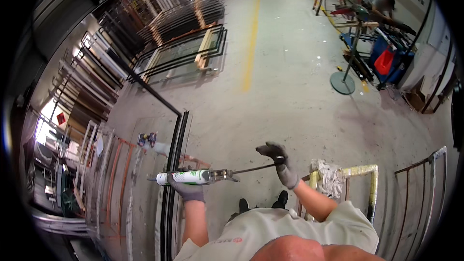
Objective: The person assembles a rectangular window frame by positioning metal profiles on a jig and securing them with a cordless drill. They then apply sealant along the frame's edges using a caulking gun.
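Observation:
A caulking gun (220,176) lies roughly level in front of me, loaded with a white and green sealant cartridge (183,178). My left hand (186,191), in a grey and dark glove, grips the cartridge from below, its fingers partly hidden behind it. From the gun's rear a thin metal rod (253,169) reaches right. Its end meets the palm side of my gloved right hand (281,160), whose fingers are stretched out and apart. Just behind the cartridge, and close to my left hand, runs a long black frame (175,157) with glass.
A cordless drill (147,139) rests at left beyond the frame. Metal racks stand at left and a padded rack (372,188) at right, with crumpled plastic (330,178) on it. Further off are stacked frames (193,55), a pedestal fan (343,82) and a person (379,2) bent over work.

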Demonstrator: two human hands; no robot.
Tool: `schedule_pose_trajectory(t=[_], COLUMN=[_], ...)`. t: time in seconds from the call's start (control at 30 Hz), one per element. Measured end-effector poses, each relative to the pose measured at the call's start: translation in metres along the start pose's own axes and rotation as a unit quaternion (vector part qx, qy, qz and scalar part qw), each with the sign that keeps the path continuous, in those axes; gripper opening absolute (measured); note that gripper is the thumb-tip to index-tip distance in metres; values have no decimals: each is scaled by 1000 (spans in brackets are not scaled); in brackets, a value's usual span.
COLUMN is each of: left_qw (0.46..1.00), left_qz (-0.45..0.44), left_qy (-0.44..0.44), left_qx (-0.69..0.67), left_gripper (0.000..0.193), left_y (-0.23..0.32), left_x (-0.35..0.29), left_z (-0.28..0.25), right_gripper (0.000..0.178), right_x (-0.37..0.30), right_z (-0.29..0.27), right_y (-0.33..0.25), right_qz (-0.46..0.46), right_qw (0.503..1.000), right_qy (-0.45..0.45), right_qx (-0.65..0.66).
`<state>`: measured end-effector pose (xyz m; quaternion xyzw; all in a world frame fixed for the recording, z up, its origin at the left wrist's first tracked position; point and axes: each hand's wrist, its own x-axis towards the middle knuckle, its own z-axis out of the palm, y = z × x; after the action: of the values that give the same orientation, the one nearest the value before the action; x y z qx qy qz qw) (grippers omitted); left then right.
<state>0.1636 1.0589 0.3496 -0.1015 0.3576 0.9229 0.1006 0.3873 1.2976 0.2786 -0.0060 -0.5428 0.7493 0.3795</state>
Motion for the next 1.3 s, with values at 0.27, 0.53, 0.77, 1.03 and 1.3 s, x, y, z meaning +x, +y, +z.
schedule_pose_trajectory(t=[0.27, 0.53, 0.77, 1.03, 1.3], left_qw=[992, 974, 934, 860, 795], left_qz=[59, 140, 228, 325, 414], left_qy=[59, 50, 146, 188, 256], left_qx=[-91, -173, -234, -344, -362], left_gripper=[39, 46, 43, 43, 33], left_y=[94, 225, 314, 364, 446], left_x=[-32, -56, -114, -160, -191], left_z=[-107, -244, -371, -441, -519], right_gripper=[100, 113, 68, 46, 69], right_x=[-24, -97, -229, -219, -290], right_z=[105, 260, 422, 554, 705], right_y=[17, 116, 214, 245, 270], right_qz=[12, 141, 337, 213, 572], right_qw=[997, 935, 824, 609, 338], right_qy=[-77, -324, -450, -764, -734], right_qx=[5, -7, 68, -5, 144])
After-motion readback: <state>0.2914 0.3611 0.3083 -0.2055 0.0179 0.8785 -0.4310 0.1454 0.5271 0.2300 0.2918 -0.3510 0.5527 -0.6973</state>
